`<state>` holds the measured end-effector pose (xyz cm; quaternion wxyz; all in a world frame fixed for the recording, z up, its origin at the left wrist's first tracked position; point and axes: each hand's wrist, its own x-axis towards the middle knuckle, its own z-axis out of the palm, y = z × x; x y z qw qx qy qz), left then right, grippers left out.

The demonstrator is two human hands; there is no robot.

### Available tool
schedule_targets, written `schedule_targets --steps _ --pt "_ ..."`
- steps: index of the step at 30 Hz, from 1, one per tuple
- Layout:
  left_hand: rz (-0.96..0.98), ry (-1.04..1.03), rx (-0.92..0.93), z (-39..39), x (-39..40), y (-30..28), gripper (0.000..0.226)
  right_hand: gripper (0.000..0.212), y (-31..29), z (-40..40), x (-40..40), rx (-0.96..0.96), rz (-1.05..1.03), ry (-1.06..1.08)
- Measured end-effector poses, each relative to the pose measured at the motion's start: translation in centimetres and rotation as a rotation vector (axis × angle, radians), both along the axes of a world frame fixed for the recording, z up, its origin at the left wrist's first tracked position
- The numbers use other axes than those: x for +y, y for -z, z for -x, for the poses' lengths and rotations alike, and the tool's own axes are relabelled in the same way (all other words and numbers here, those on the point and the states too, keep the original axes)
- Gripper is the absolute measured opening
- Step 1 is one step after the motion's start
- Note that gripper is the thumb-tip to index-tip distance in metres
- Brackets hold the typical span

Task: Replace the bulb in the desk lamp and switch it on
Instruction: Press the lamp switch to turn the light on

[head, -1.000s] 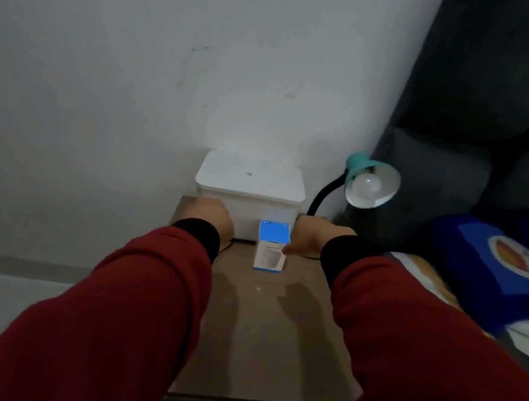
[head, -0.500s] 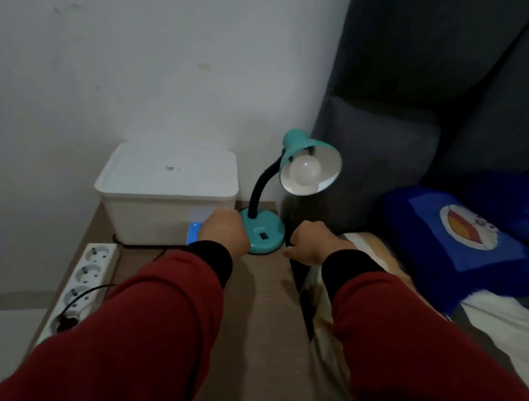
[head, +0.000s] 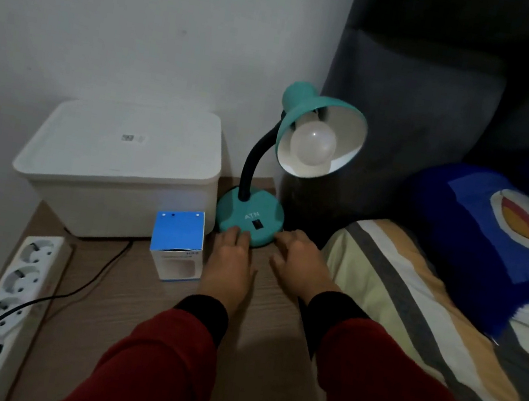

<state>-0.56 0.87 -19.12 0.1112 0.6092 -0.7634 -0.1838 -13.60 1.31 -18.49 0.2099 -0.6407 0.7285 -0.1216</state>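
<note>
Both hands lie open, grasping nothing: left hand (head: 229,264) and right hand (head: 302,264) touch the lamp base (head: 249,219) rim. The bulb box (head: 178,244) stands at the base's eight o'clock.

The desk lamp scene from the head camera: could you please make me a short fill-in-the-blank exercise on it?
1. The bulb in the teal desk lamp is ____ (lit/unlit).
2. The blue-topped bulb box stands in front of the white ____.
3. One black plug sits in the white ____ at the table's left edge.

Missing words: unlit; storage box; power strip
</note>
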Motion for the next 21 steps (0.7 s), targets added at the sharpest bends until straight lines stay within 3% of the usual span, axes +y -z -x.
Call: schedule_targets --steps 11,21 --pt "0.127 0.014 0.135 -0.9 0.4 5.4 0.063 0.057 5.5 -0.7 -1.1 -0.023 0.196 0.021" --pt "0.171 0.025 0.157 -1.0 0.2 5.8 0.059 0.054 6.7 -1.3 -1.1 -0.073 0.259 0.073"
